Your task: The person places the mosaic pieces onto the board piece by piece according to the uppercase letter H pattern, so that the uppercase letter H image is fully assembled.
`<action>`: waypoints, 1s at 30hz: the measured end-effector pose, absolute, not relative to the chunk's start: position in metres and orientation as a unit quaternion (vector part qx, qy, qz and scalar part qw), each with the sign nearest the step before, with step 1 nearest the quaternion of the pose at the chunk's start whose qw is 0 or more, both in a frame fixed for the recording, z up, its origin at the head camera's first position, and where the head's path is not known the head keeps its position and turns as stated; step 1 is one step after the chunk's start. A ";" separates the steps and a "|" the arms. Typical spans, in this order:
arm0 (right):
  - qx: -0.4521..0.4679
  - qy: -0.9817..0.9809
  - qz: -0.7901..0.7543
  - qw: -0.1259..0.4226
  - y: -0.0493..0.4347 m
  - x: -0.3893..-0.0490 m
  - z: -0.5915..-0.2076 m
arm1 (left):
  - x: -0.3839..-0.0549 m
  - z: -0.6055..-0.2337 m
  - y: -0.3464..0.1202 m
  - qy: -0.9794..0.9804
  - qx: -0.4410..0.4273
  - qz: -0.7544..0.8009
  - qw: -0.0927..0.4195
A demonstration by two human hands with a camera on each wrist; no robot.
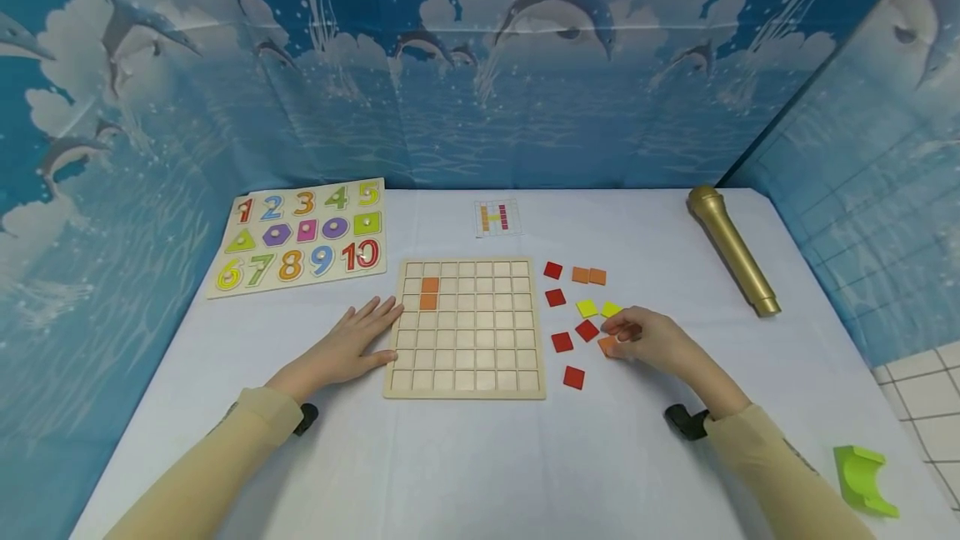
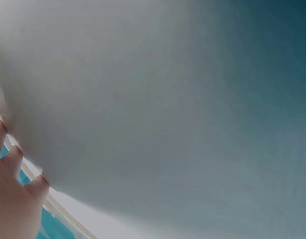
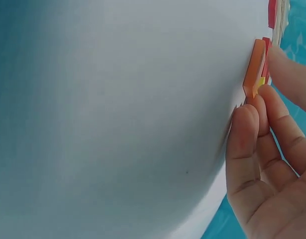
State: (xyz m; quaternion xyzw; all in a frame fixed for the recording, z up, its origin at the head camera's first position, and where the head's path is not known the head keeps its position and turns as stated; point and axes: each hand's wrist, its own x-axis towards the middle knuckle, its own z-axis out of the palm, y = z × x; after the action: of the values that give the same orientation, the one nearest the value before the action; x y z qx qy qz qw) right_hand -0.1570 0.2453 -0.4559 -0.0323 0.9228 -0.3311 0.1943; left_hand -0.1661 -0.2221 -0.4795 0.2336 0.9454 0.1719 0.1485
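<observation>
A wooden grid board lies in the middle of the table, with two orange tiles set one above the other in its upper left cells. My left hand rests at the board's left edge, fingers stretched and fingertips touching the rim. To the right of the board, my right hand pinches an orange square tile between thumb and fingers; it stands tilted in the right wrist view. Around that hand lie several red tiles, two yellow tiles and two more orange tiles.
A small pattern card lies behind the board. At the back left is a number-and-shape puzzle board. A gold microphone lies at the back right, and a green curved block at the front right.
</observation>
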 end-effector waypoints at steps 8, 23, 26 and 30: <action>-0.062 0.932 -0.313 0.172 0.243 -0.159 -0.455 | -0.165 -0.479 -0.223 0.945 0.233 0.176 0.144; -0.073 0.938 -0.285 0.185 0.240 -0.159 -0.454 | -0.164 -0.480 -0.225 0.944 0.238 0.180 0.139; -0.069 0.939 -0.281 0.188 0.242 -0.157 -0.453 | -0.164 -0.478 -0.224 0.944 0.239 0.178 0.141; -0.045 0.933 -0.290 0.209 0.245 -0.154 -0.449 | -0.164 -0.476 -0.221 0.943 0.240 0.178 0.146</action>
State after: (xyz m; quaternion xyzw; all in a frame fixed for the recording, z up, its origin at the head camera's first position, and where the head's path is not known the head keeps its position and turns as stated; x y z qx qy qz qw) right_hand -0.1541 0.2450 -0.4490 -0.0446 0.9328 -0.2900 0.2094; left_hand -0.1639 -0.2213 -0.4759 0.2396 0.9432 0.1775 0.1462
